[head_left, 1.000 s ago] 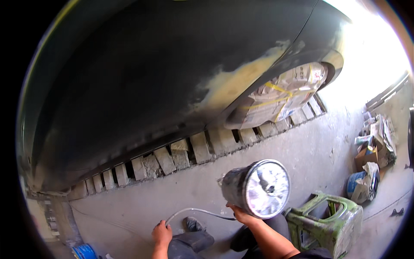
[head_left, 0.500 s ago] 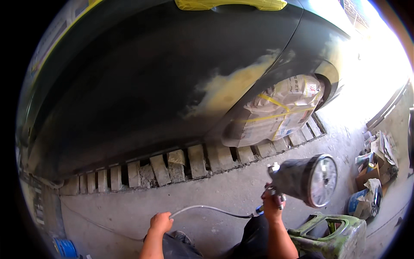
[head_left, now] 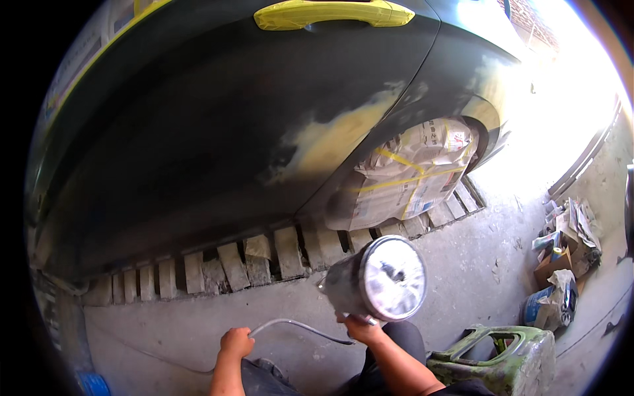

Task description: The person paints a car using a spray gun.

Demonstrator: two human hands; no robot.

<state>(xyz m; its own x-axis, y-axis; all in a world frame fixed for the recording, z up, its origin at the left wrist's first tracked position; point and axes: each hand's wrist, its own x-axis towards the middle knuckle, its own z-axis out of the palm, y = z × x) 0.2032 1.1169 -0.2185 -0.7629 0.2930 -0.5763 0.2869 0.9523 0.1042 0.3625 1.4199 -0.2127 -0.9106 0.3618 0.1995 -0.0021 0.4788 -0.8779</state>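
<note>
My right hand (head_left: 362, 326) is closed round the handle of a spray gun (head_left: 378, 280), whose dark cup with a pale, smeared round lid hides most of the gun body. A grey air hose (head_left: 290, 322) arcs from near the gun's handle to my left hand (head_left: 237, 342), which grips it low on the left. In front stands a dark car side panel (head_left: 178, 125) with a tan sanded patch (head_left: 330, 142) near the door seam. Yellow tape covers the door handle (head_left: 333, 14). Paper and yellow tape wrap the wheel (head_left: 409, 175).
A slatted floor channel (head_left: 287, 254) runs beneath the car. At the lower right a green, paint-stained stool (head_left: 522, 360) lies close to my right arm. Beyond it are cartons and papers (head_left: 568, 237) and a blue bucket (head_left: 538, 305). Another blue container (head_left: 92, 383) sits lower left.
My right hand has swung the spray gun leftward, and its cup lid now faces me more. My left hand keeps hold of the hose. The view has shifted slightly to the right.
</note>
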